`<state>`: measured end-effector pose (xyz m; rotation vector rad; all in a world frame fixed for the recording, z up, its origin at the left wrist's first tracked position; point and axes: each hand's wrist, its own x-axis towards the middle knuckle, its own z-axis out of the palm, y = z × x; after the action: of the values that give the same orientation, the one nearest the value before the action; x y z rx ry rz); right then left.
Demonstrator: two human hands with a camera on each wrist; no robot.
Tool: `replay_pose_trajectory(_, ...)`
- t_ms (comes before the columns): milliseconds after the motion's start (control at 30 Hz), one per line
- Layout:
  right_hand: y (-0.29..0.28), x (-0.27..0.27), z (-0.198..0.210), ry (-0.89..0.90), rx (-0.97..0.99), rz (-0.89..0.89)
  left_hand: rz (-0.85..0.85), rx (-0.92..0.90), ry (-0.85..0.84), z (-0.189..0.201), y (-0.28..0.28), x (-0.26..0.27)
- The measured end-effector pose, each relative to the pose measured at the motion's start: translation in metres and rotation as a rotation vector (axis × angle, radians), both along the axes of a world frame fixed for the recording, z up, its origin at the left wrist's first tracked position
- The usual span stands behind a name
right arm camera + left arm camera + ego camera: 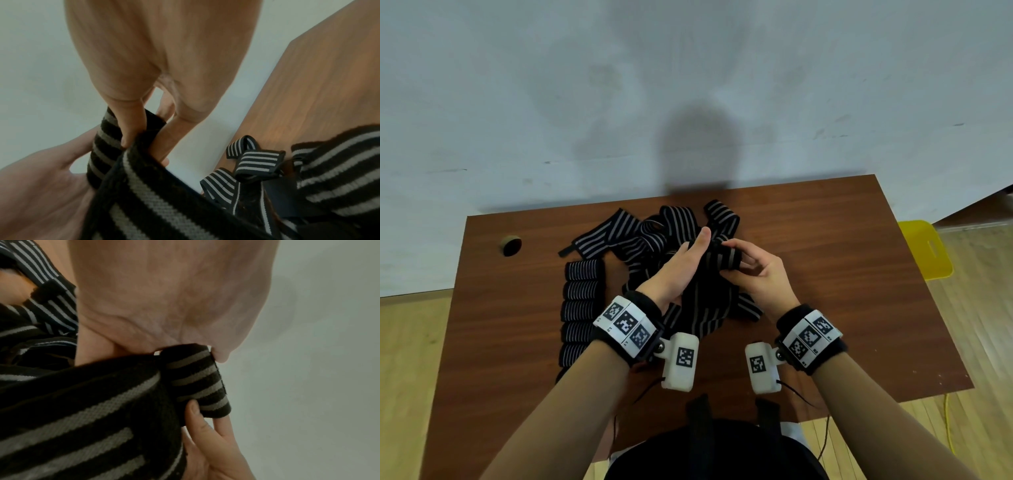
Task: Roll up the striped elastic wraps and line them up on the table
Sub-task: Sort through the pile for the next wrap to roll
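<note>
Both hands hold one black wrap with grey stripes above the middle of the brown table. Its started roll sits between the hands. My right hand pinches the roll with thumb and fingers. From the left side, my left hand grips the wrap, thumb pointing up. The unrolled tail hangs toward me over the table. Loose striped wraps lie in a tangled pile behind the hands. Several finished rolls stand in a line at the left.
A round cable hole is in the table's back left corner. A yellow chair stands beyond the right edge. A pale wall rises just behind the table. Bare tabletop shows to the right of the hands.
</note>
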<state>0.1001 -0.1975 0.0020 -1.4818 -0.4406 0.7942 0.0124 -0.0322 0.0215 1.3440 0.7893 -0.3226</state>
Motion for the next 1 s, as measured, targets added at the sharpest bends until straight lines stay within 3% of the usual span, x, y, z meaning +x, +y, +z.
replay_pose_trajectory(167,0.003,0.001,0.005,0.082,-0.007,0.019,0.165,-0.127,-0.075,0.003,-0.008,-0.005)
replay_pose_trajectory(267,0.005,0.005,0.007,0.234,0.005,0.079,0.258,-0.251,-0.099,0.001,-0.008,-0.010)
replay_pose_trajectory(433,0.010,0.004,0.009,0.382,-0.150,-0.034,0.221,-0.195,-0.186,-0.005,-0.003,-0.011)
replay_pose_trajectory(533,0.009,0.006,0.009,0.459,-0.229,0.049,0.220,-0.100,-0.147,-0.013,0.000,-0.009)
replay_pose_trajectory(867,0.013,0.003,0.006,0.118,-0.143,0.031,0.356,-0.359,-0.196,-0.005,-0.017,-0.004)
replay_pose_trajectory(1000,0.024,-0.007,0.007,0.185,-0.147,-0.017,0.419,-0.349,-0.182,0.002,-0.024,0.004)
